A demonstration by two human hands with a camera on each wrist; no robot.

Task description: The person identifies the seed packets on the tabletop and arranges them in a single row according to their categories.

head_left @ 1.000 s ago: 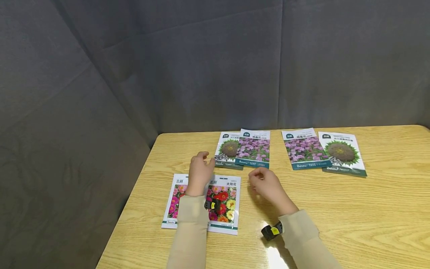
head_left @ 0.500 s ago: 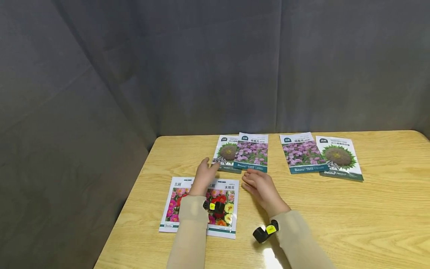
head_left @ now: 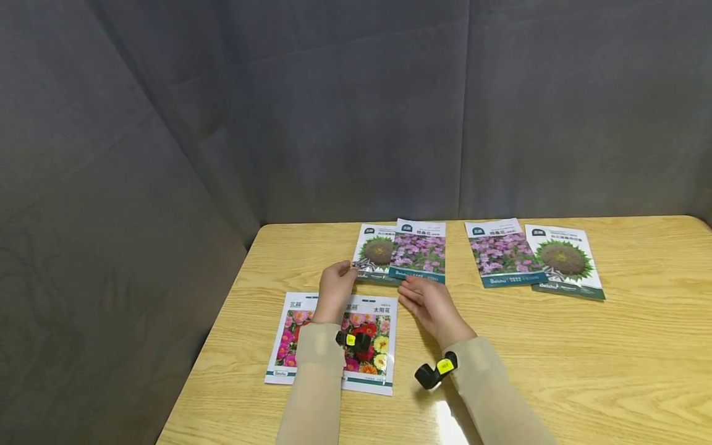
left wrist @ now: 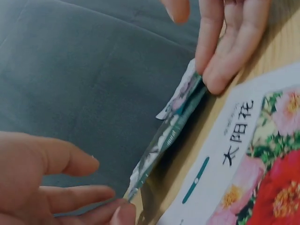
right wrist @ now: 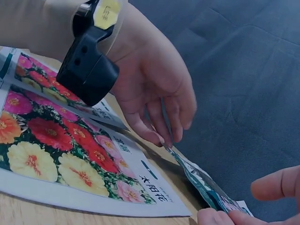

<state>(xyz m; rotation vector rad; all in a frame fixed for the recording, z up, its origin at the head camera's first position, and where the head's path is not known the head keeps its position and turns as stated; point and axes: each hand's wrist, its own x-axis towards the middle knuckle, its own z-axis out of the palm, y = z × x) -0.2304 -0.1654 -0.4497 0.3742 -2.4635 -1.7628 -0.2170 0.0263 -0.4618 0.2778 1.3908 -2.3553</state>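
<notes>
In the head view, my left hand (head_left: 335, 290) is at the lower left corner of a sunflower seed packet (head_left: 377, 250), pinching that corner in the right wrist view. A seed packet with purple flowers (head_left: 418, 250) overlaps its right side. My right hand (head_left: 432, 306) touches the lower edge of these packets with its fingertips. In the left wrist view, the right thumb (left wrist: 177, 10) stands apart from the edge. The near edge of the two packets (left wrist: 164, 136) is tilted up off the table. Under my left forearm lie two seed packets with red, pink and yellow flowers (head_left: 384, 321), partly hidden.
On the right lie another purple-flower packet (head_left: 503, 253) and another sunflower packet (head_left: 566, 259), overlapping. A grey curtain (head_left: 356, 111) hangs behind and to the left of the wooden table (head_left: 556, 371). Each wrist wears a black camera (head_left: 427, 376).
My left hand has come to the sunflower packet's corner, and its fingers have closed there. My right hand has moved slightly left and up to the packets' lower edge.
</notes>
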